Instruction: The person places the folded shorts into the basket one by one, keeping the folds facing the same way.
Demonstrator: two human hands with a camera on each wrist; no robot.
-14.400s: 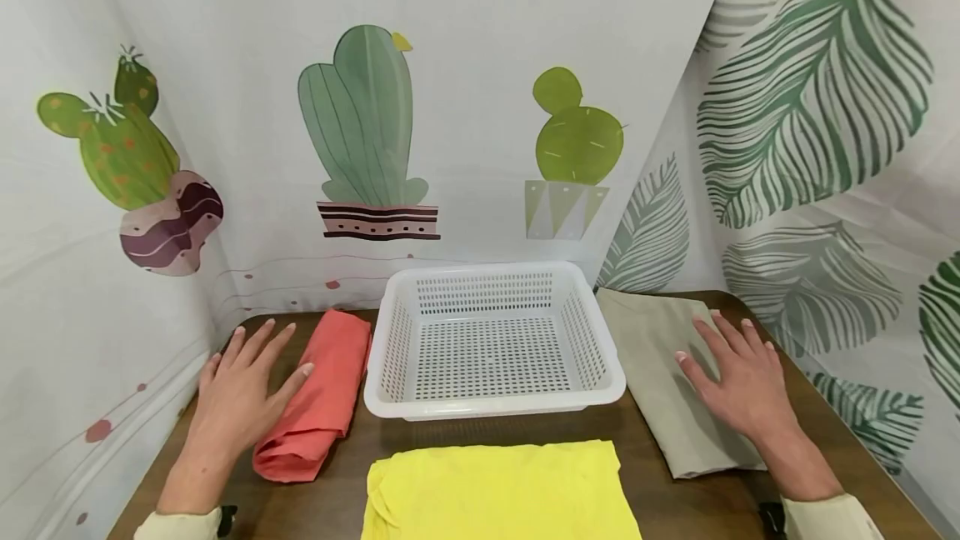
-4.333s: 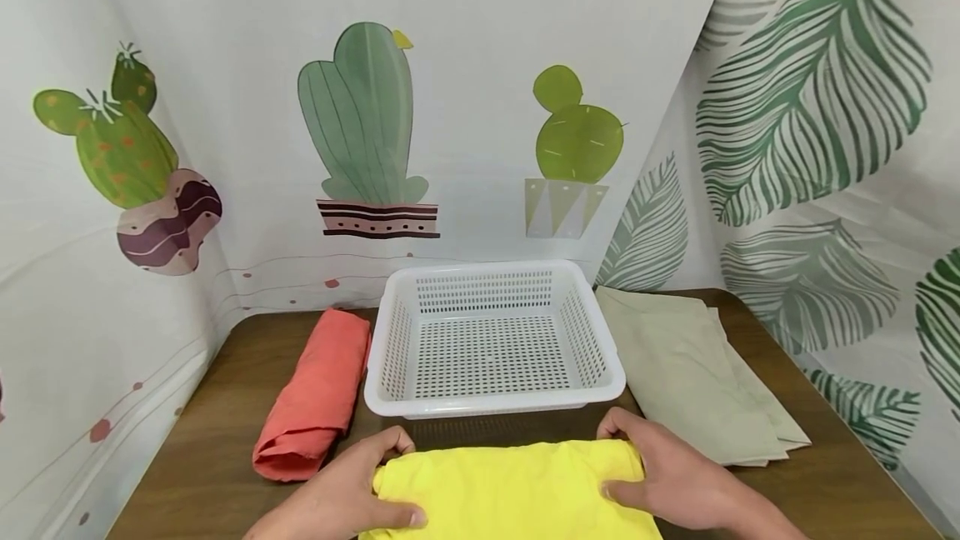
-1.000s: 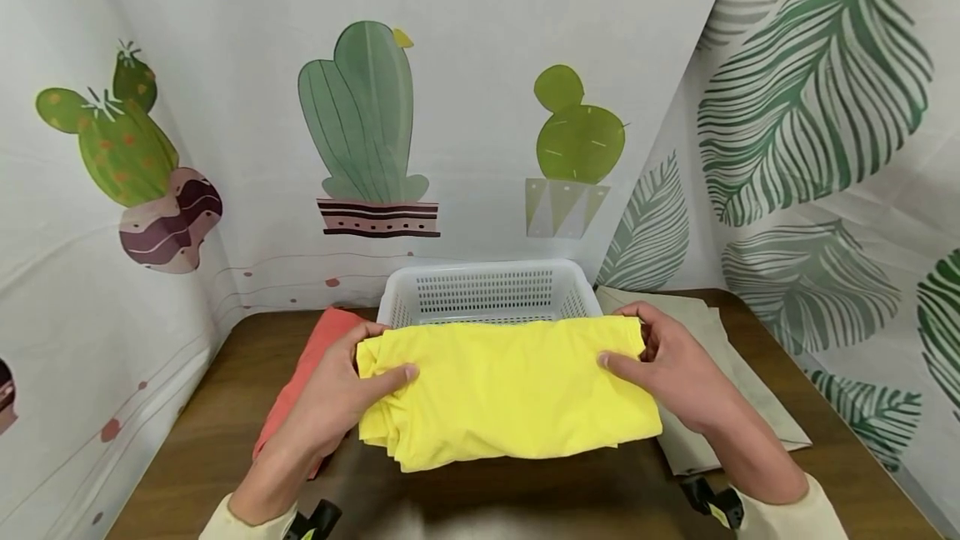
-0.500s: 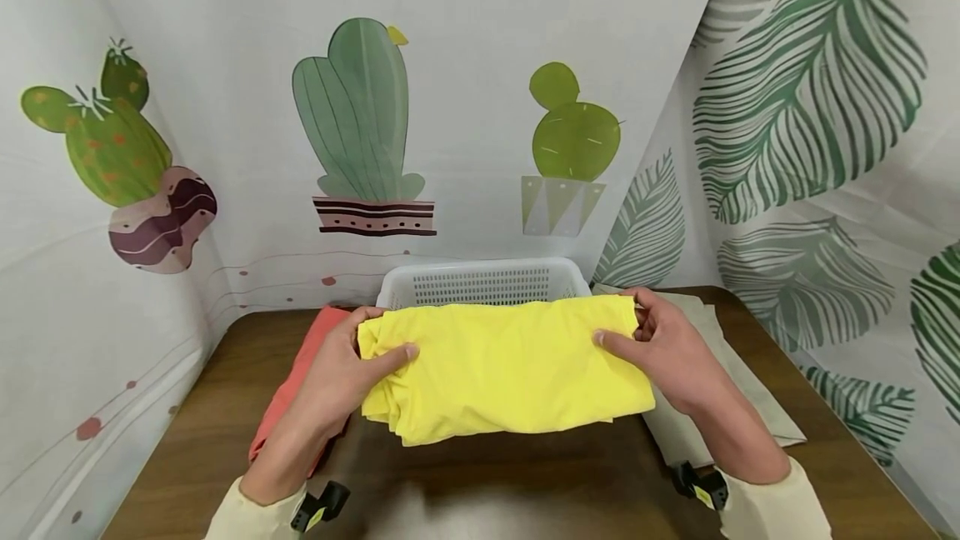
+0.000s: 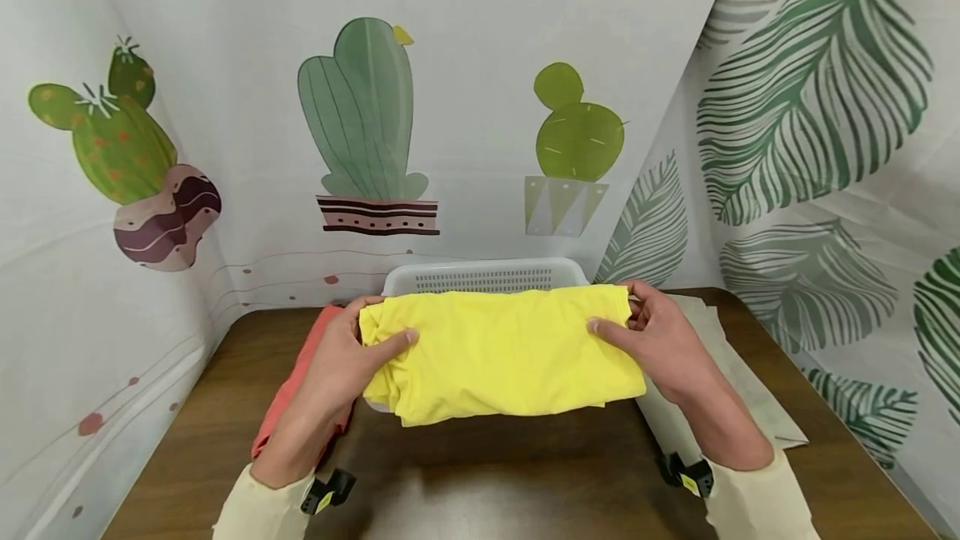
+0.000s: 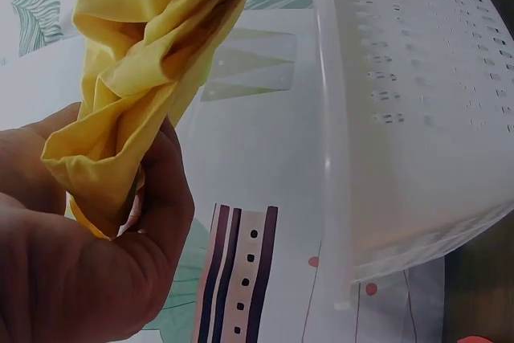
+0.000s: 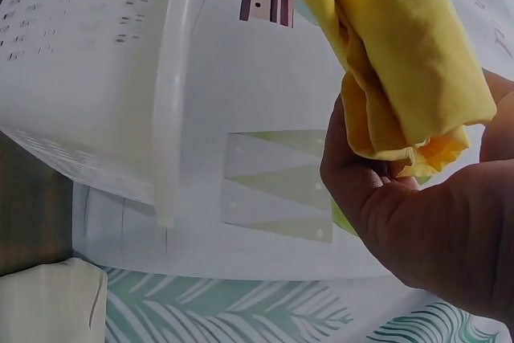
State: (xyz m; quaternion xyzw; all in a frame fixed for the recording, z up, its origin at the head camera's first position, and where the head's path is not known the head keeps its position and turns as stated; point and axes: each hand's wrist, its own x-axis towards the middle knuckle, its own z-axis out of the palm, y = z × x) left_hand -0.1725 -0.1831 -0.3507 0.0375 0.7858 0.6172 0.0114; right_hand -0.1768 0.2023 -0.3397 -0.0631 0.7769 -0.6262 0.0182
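Observation:
A folded yellow cloth (image 5: 502, 352) is stretched out level between my two hands in the head view. My left hand (image 5: 341, 361) pinches its left end, thumb on top and fingers beneath. At the other end my right hand (image 5: 663, 344) grips it the same way. The cloth covers most of a white perforated basket (image 5: 483, 265), leaving the back wall in sight. In the left wrist view, the cloth's bunched end (image 6: 128, 118) is held higher than the basket's rim (image 6: 328, 142). The right wrist view shows the rim (image 7: 170, 102) below the cloth too.
A folded red cloth (image 5: 296, 390) lies on the brown table (image 5: 480, 473) left of the basket, partly behind my left forearm. On the right lies a folded beige cloth (image 5: 738, 382), partly behind my right arm. A printed curtain (image 5: 480, 107) hangs behind the table.
Earlier my hands lay apart, then took the yellow cloth's ends on the table. They have lifted it, and over the last second carried it farther forward over the basket.

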